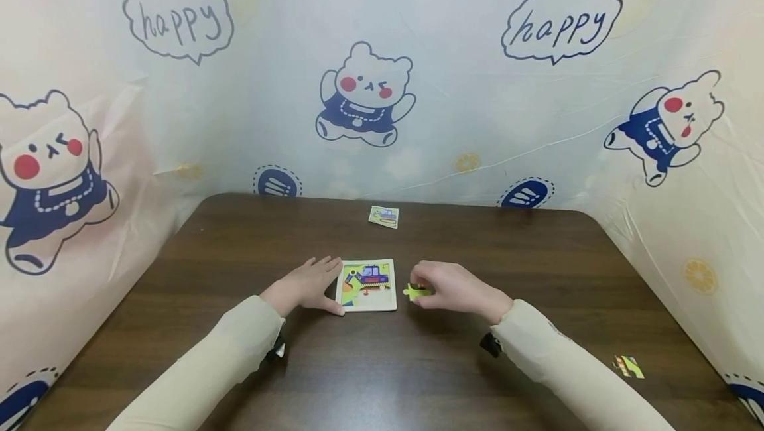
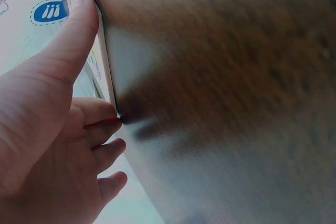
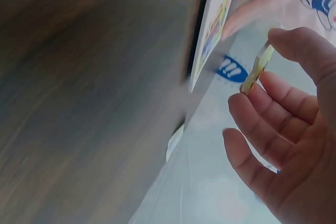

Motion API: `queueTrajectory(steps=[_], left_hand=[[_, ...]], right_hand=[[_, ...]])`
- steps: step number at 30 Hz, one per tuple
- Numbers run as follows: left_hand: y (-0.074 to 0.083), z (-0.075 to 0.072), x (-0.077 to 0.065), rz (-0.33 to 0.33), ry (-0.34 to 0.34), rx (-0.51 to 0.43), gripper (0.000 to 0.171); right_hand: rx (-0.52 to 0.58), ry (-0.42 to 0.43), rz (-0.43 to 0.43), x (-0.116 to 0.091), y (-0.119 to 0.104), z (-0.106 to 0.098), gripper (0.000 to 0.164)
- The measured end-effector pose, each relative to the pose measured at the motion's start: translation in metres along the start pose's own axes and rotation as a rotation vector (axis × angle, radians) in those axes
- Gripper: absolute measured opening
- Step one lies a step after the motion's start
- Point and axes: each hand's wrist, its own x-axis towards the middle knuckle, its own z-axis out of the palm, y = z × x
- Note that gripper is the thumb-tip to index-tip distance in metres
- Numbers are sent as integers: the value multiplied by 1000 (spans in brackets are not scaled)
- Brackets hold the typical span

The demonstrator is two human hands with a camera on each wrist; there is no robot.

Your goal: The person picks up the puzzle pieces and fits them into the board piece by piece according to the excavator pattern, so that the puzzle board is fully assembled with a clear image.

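On the table lies a jigsaw puzzle (image 1: 367,276) with a picture of an excavator in a white frame; a pale bare patch shows at its lower right. My left hand (image 1: 310,285) rests at the frame's left side, fingers extended, thumb at the lower left corner and fingertips at the upper left edge. To the right of the frame, my right hand (image 1: 456,288) pinches a yellow-green puzzle piece (image 1: 416,292) between thumb and fingers. In the right wrist view this piece (image 3: 258,69) is held above the table, apart from the frame.
Behind the frame lies a small card (image 1: 384,217) with a similar vehicle picture. Another puzzle piece (image 1: 629,367) lies at the right front, near my right forearm. A printed cloth (image 1: 453,119) hangs around the back and sides of the brown table (image 1: 370,365).
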Motion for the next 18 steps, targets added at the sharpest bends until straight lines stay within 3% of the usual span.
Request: queueTrajectory(steps=[18], left_hand=[[-1,0,1,8,7,0,99]], right_hand=[[-128,-8,-88,61,-23,46,16]])
